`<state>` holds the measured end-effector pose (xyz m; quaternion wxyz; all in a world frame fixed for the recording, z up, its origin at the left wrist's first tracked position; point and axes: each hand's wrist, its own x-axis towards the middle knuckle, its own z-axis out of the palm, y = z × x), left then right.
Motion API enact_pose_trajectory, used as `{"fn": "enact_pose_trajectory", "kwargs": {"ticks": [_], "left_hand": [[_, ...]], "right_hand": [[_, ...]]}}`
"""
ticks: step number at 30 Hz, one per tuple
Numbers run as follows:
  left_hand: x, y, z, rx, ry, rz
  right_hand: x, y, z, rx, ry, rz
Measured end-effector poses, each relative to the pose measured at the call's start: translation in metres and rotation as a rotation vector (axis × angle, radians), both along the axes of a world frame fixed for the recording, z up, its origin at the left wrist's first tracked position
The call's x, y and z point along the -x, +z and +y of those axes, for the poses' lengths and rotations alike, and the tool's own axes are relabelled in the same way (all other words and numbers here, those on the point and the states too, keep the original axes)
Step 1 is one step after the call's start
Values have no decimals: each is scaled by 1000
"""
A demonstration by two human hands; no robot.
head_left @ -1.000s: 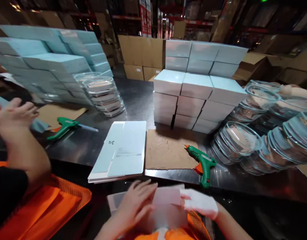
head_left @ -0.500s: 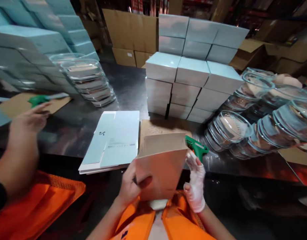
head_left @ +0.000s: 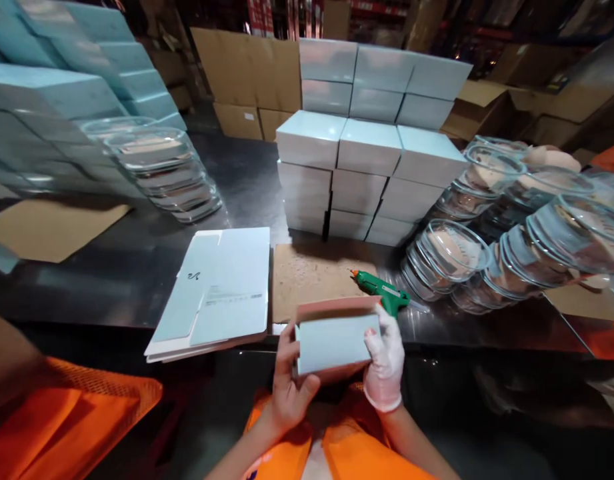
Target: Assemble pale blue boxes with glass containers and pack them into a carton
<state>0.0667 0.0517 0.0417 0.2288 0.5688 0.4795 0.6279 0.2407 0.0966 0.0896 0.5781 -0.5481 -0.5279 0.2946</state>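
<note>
Fingers (head_left: 285,353) half-curled, left hand (head_left: 289,393) and right hand (head_left: 387,367) clasp the box (head_left: 331,345), now pale-side up.

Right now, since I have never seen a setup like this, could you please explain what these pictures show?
There is no machine here: a person works with two hands, seen from a camera worn on their own head, looking forward and down. The bare left hand and the white-gloved right hand hold a pale blue cardboard box between them. On the dark metal table lie a stack of flat pale blue cardboard sheets, a brown cardboard sheet and a green glue gun with an orange tip. Behind stand stacked whitish boxes; clear round bowls are stacked to the right. The orange clothing at far left belongs to another person.
</note>
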Motion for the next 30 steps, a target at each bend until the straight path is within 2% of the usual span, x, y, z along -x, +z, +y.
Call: {"fn": "enact_pose_trajectory", "kwargs": {"ticks": [2, 4, 7, 10, 13, 15, 18, 22, 26, 28, 30], "left_hand": [[3, 6, 2, -77, -86, 92], [14, 8, 5, -82, -118, 212], [40, 8, 10, 8, 48, 249], [57, 8, 17, 77, 199, 175], [57, 12, 25, 65, 148, 181], [52, 15, 29, 56, 94, 179], [42, 16, 34, 71, 58, 126], [33, 15, 40, 112, 48, 56], [24, 24, 45, 97, 43, 63], [18, 32, 47, 80, 57, 75], [12, 40, 47, 62, 72, 104]], "right_hand": [[-1, 2, 2, -8, -42, 80], [-11, 7, 6, 12, 13, 72], [-44, 15, 19, 133, 34, -203], [-77, 19, 42, 370, -128, -524], [-94, 19, 70, 688, -189, -618], [-98, 17, 83, 763, -155, -567], [-99, 16, 88, 726, -95, -386], [-87, 20, 72, 588, -78, -132], [-66, 34, 40, 276, -129, 57], [-57, 42, 22, 212, -35, 76], [-50, 49, 5, 209, 100, -41]]}}
